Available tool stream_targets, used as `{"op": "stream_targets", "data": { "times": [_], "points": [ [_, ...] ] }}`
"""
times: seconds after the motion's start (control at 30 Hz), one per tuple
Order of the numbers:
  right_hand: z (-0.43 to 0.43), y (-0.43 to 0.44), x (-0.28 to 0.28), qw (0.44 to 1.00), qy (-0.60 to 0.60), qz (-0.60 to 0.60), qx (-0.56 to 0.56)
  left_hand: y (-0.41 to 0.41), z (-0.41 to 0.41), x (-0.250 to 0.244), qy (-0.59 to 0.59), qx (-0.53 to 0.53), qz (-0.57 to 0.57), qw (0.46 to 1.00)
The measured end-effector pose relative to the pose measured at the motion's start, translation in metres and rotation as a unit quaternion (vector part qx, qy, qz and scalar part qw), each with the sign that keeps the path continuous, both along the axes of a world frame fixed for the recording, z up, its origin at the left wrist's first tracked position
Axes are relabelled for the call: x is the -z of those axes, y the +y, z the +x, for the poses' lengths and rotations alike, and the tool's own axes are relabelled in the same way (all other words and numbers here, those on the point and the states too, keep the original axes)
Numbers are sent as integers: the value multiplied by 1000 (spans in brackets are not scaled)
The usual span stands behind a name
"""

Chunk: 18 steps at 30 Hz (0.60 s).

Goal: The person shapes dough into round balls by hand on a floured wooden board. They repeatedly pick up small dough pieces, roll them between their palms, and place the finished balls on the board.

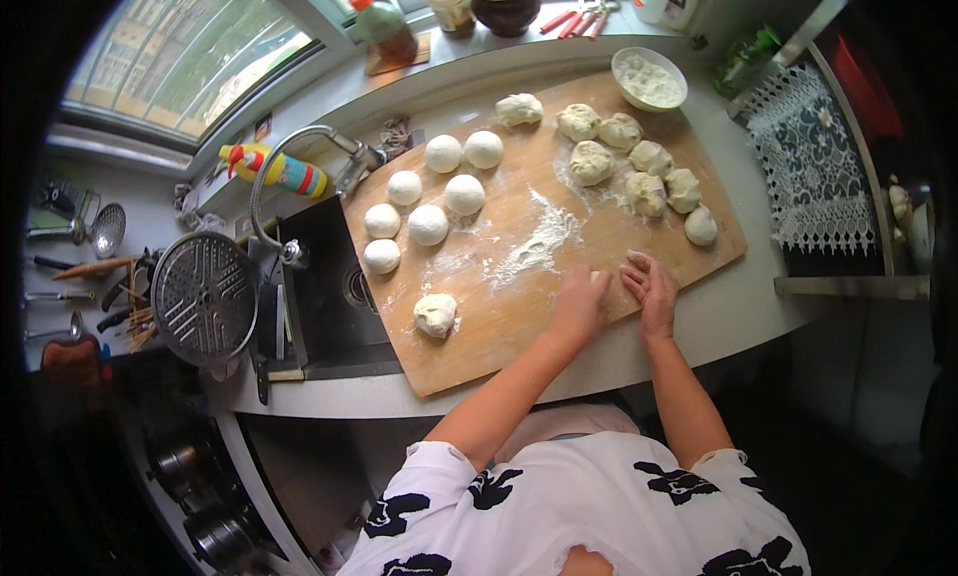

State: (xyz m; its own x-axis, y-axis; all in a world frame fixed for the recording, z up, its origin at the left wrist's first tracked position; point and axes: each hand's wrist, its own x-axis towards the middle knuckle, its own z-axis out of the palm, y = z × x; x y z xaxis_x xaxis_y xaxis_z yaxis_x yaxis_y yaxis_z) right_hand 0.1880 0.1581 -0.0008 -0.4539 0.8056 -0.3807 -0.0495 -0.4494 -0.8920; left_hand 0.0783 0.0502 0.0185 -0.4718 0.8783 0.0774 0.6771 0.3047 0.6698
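Observation:
My left hand [581, 304] is curled over a piece of dough [596, 276] near the front edge of a floured wooden board [516, 329]; only a little of that dough shows. My right hand [650, 292] is beside it, palm turned inward, fingers apart and dusted with flour. Loose flour [540, 239] lies in the middle of the board. Several smooth dough balls [464, 194] sit on its left part, and a rougher lump [435, 315] lies at the front left. Several uneven dough pieces [591, 163] are grouped at the right.
A bowl of flour [650, 79] stands at the board's back right corner. At the left are a dark sink [329, 307], its curved faucet [258, 194] and a round perforated metal plate [204, 298]. Bottles and jars [449, 7] line the windowsill. A lace cloth [812, 164] hangs at the right.

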Motion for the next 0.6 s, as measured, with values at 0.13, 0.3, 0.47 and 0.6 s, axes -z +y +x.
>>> {"op": "stream_targets", "data": {
  "times": [0.13, 0.3, 0.47, 0.6],
  "points": [
    [4, 4, 6, 1000, -4, 4, 9, -31, -46, -48, -99, -137, -6, 986],
    [1, 1, 2, 1000, -26, 10, 10, -85, -120, -63, -60, -347, -56, 934],
    [-3, -2, 3, 1000, -11, 23, 0, -141, -152, -9, -224, -373, 58, 899],
    [0, -4, 4, 998, -37, 56, -10, -175, -113, 9, -30, -392, 14, 919]
  ]
}}
